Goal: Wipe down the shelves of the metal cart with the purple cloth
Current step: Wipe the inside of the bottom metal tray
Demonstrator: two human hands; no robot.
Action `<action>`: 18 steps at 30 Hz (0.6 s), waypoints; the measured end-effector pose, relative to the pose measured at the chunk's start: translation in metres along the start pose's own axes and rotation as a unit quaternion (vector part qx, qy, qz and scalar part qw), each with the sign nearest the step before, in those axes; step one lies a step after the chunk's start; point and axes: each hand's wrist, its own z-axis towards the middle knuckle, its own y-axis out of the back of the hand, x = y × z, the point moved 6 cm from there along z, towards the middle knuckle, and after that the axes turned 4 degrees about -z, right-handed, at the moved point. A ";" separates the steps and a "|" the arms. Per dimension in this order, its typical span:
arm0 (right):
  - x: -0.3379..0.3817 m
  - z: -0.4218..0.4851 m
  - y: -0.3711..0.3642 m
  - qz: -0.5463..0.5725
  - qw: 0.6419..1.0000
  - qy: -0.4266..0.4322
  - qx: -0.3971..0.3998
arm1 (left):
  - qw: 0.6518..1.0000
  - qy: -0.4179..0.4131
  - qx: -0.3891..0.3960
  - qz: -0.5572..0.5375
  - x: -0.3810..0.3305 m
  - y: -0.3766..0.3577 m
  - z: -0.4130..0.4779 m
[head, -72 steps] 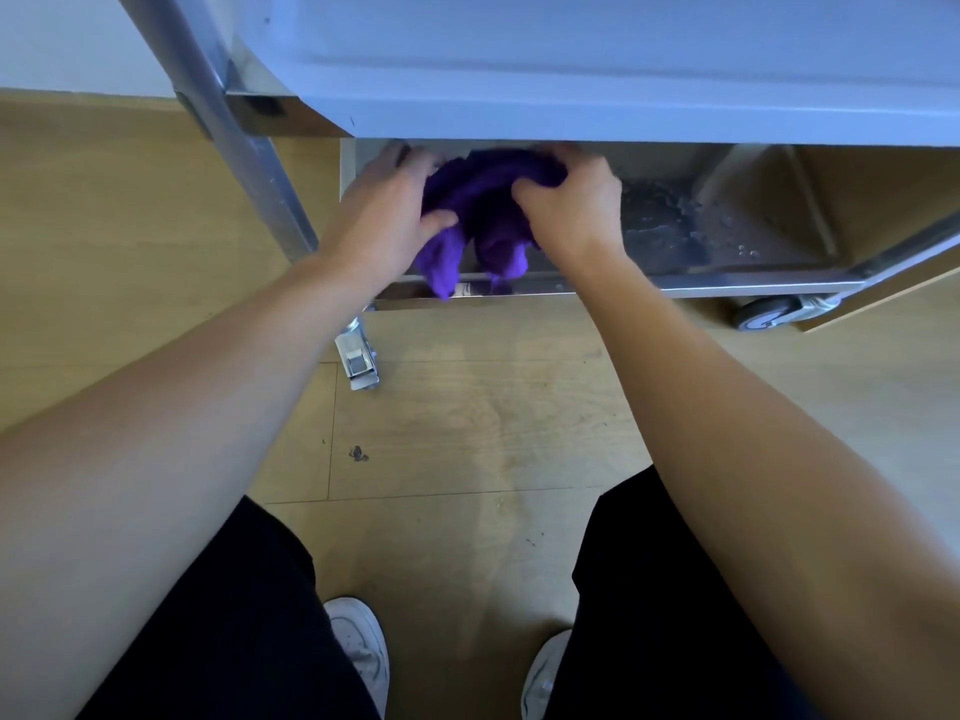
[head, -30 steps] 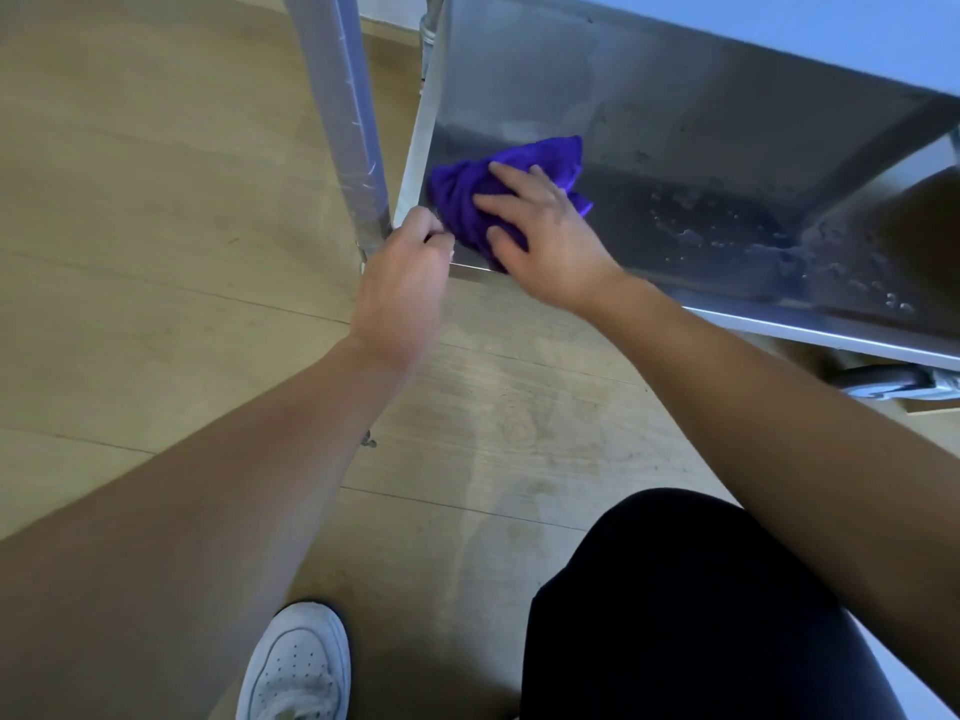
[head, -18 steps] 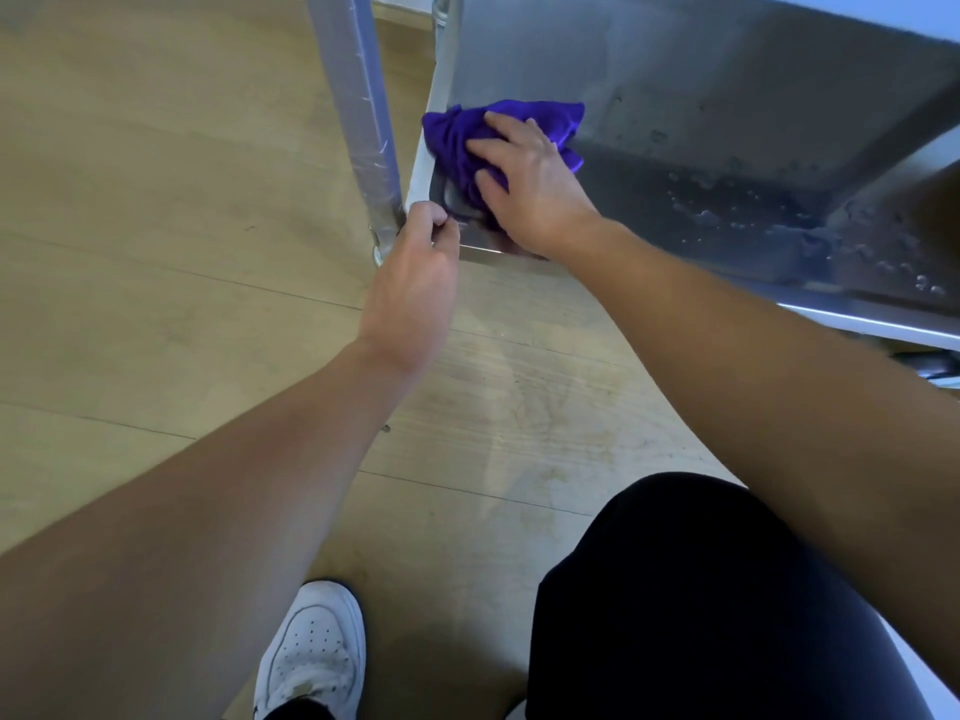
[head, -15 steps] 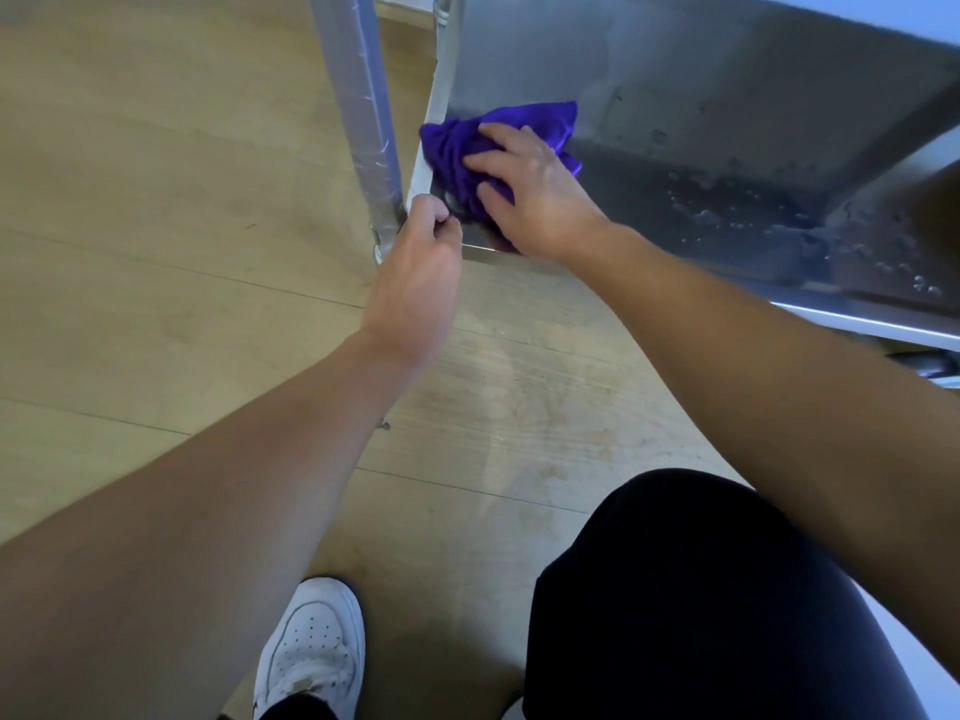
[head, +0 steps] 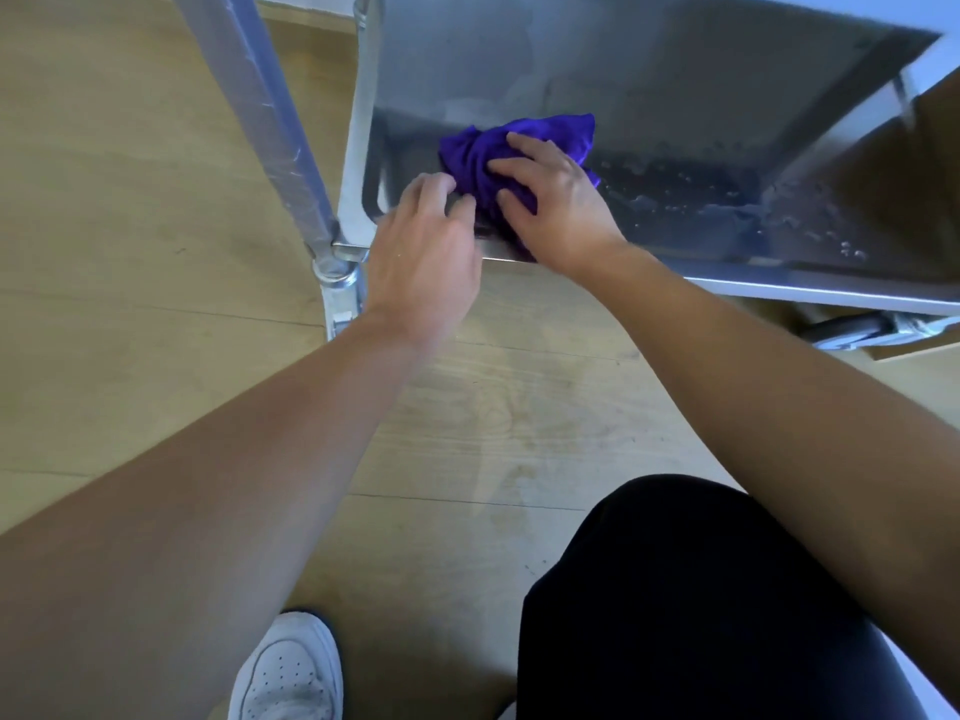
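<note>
- Black trouser leg [head: 701,615] with a bent knee fills the lower right, nearest the camera; a white shoe [head: 288,667] stands on the floor to its left.
- Pale wooden floor [head: 130,356] runs under the person and under the metal cart.
- The left hand [head: 426,252] reaches over the front rim of the cart's bottom shelf [head: 675,80] near its left corner. Its fingers are loosely bent and relaxed, gripping nothing that shows (the hand is a little blurred). The fingertips lie just beside the near-left edge of the cloth.
- The right hand [head: 550,200] lies palm down on top of the purple cloth [head: 524,140], fingers spread and pressing it onto the shelf, not closed round it.
- The cloth is bunched up on the bottom shelf, towards the left end, with part of it reaching the front rim under the right wrist.
- To the right of the cloth the shelf carries water drops [head: 675,187] and wet streaks, out to the right end.
- A grey upright post [head: 270,122] rises from the shelf's front-left corner, leaning left in this view.
- A wheel [head: 852,332] shows under the shelf's front rim, far right.
- The underside of a higher shelf [head: 935,13] crosses the top right corner.
</note>
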 end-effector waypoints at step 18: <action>0.002 0.007 -0.012 -0.059 0.998 -0.032 -0.013 | 1.000 0.010 0.002 0.021 0.011 -0.028 0.008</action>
